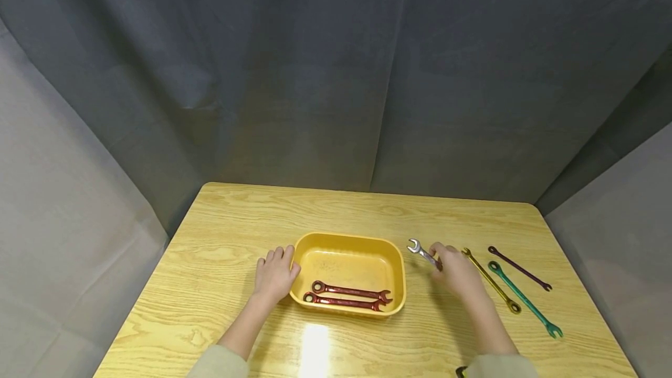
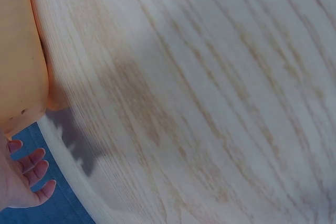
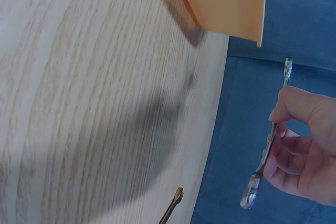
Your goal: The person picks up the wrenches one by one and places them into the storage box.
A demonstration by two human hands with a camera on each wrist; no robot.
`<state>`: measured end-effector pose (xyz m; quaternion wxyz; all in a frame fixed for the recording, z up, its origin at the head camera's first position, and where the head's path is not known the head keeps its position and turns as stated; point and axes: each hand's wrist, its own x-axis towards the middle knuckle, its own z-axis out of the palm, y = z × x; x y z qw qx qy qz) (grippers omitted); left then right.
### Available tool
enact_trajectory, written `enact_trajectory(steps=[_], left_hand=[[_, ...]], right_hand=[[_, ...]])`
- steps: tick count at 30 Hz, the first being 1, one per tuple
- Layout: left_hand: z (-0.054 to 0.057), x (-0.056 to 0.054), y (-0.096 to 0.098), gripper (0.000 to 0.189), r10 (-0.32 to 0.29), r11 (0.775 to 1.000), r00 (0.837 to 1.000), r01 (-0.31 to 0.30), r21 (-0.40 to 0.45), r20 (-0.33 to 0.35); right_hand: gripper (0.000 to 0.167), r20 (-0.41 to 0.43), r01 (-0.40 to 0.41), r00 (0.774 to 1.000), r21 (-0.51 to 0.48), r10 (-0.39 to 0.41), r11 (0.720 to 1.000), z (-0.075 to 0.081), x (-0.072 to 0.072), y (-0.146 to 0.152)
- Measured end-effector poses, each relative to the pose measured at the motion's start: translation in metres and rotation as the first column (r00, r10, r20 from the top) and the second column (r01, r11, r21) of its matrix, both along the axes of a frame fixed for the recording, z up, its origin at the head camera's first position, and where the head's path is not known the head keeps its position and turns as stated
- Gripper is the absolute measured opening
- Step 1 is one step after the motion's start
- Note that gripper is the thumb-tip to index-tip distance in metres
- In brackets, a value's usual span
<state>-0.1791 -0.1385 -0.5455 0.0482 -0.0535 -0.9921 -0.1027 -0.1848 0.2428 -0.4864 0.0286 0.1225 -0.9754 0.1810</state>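
Observation:
A yellow plastic bin [image 1: 341, 238] stands on the table with two red combination wrenches [image 1: 352, 291] [image 1: 343, 303] lying side by side in it. My left hand [image 1: 275, 276] is at the bin's left rim, its fingers loosely bent; contact with the rim is hard to make out. Between thumb and fingers, my right hand [image 1: 457, 270] pinches a silver combination wrench [image 1: 417, 247], held above the table to the right of the bin. The right wrist view shows both ends of this wrench [image 3: 266, 148] sticking out past the fingers.
Right of my right hand lie a yellow wrench [image 1: 493, 282], a green wrench [image 1: 525, 299] and a purple wrench [image 1: 520, 268]. A dark end of some object [image 1: 461, 371] peeks out by the right sleeve. Grey curtains [image 1: 315, 74] surround the wooden table [image 1: 236, 214].

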Motion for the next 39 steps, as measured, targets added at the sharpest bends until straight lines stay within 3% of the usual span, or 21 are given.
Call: enact_trajectory(steps=[23,33,39], left_hand=[[0.001,0.000,0.000,0.031,-0.002,1.000,1.000,0.002,-0.005,0.007],[0.001,0.001,0.000,0.031,-0.001,1.000,1.000,0.001,0.001,0.010],[0.001,0.001,0.001,0.031,-0.003,1.000,1.000,0.003,0.008,0.013]], right_hand=[[0.034,0.002,-0.053,0.999,0.021,0.053,0.998,0.004,-0.006,-0.030],[0.024,-0.093,-0.105,0.990,0.036,0.108,0.994,0.006,-0.007,-0.047],[0.029,-0.049,-0.120,0.991,0.040,0.122,0.992,0.010,-0.009,-0.056]])
